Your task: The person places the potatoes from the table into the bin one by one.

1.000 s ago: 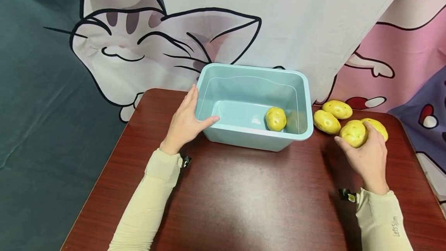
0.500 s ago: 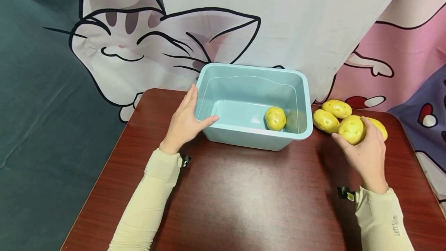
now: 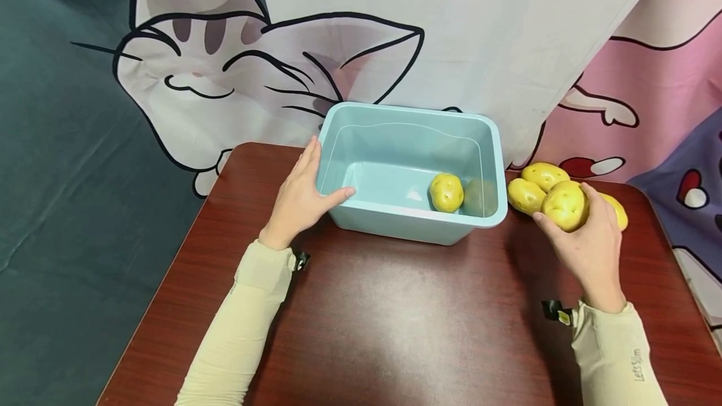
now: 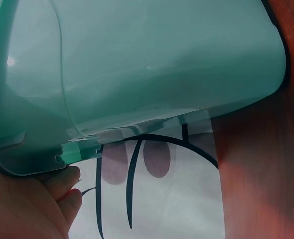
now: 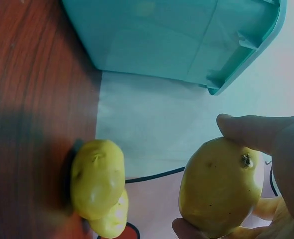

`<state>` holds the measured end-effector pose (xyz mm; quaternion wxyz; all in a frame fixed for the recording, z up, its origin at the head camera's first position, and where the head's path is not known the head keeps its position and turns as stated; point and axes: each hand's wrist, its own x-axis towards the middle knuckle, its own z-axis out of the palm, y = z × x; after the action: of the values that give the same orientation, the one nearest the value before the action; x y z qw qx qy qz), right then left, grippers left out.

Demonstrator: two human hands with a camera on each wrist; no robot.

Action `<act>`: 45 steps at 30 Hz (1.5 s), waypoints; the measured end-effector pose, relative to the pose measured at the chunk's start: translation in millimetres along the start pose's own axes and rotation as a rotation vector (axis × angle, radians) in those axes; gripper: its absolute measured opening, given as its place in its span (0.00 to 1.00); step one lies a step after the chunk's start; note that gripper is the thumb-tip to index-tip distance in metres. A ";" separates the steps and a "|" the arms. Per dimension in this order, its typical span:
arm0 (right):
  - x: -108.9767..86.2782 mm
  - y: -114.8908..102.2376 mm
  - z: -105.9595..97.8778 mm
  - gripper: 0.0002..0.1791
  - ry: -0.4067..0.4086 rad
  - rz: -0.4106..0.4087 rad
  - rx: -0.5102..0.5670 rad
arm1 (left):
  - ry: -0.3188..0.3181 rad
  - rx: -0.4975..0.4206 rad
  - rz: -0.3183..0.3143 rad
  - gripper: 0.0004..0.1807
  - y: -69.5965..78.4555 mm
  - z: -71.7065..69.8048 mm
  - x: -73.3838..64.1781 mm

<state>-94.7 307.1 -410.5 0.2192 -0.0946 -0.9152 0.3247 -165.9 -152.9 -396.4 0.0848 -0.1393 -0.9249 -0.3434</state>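
1. Since the earlier frame, right hand [image 3: 589, 249] has lifted its potato [image 3: 564, 205] slightly up-left, fingers curled round it.
2. Left hand [image 3: 299, 199] rests straight-fingered against the blue bin [image 3: 412, 215], centre frame.
3. Step in hand appears to be transfer; next move likely calls for clearing the bin's right rim.

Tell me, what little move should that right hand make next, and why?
Probably carry the held potato leftward over the bin's rim and lower it in. The right hand has it lifted off the table, the left hand steadies the blue bin, and one potato in the bin already lies there.
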 end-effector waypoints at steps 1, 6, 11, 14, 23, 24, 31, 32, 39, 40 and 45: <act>0.2 -0.8 0.3 0.47 0.004 -0.007 0.005 | 0.001 0.001 0.001 0.63 0.1 0.0 -0.1; 1.4 -5.4 1.2 0.47 0.029 -0.044 0.018 | 0.003 0.001 0.003 0.63 0.2 0.0 -0.5; 1.6 -8.3 0.7 0.48 0.039 -0.054 0.025 | -0.002 0.001 -0.003 0.63 0.4 0.3 -0.5; 1.9 -10.9 0.0 0.48 0.037 -0.058 0.030 | -0.004 0.001 -0.003 0.63 0.5 0.4 -0.5; 3.9 -19.2 -0.1 0.47 0.050 -0.088 0.046 | 0.002 0.000 0.006 0.63 0.6 0.6 -0.2; 4.0 -19.8 -0.1 0.46 0.052 -0.093 0.048 | 0.001 0.000 0.005 0.63 0.6 0.6 -0.2; 4.4 -26.3 -0.7 0.47 0.057 -0.110 0.054 | 0.004 0.003 0.009 0.63 0.8 1.0 0.5; 4.7 -27.4 -0.7 0.47 0.057 -0.111 0.056 | 0.005 0.004 0.009 0.63 0.7 1.0 0.6; 6.9 -34.5 0.6 0.46 0.045 -0.100 0.058 | 0.001 0.006 -0.002 0.63 0.3 0.6 0.0; 6.8 -35.3 0.7 0.46 0.045 -0.103 0.059 | 0.001 0.005 -0.002 0.63 0.1 0.7 0.0; 6.7 -39.5 1.2 0.47 0.050 -0.135 0.072 | 0.001 0.009 -0.002 0.63 -1.0 0.9 0.5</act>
<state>-102.5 278.1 -383.9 0.2667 -0.0330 -0.9014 0.3395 -166.8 -152.9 -397.5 0.0854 -0.1379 -0.9267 -0.3392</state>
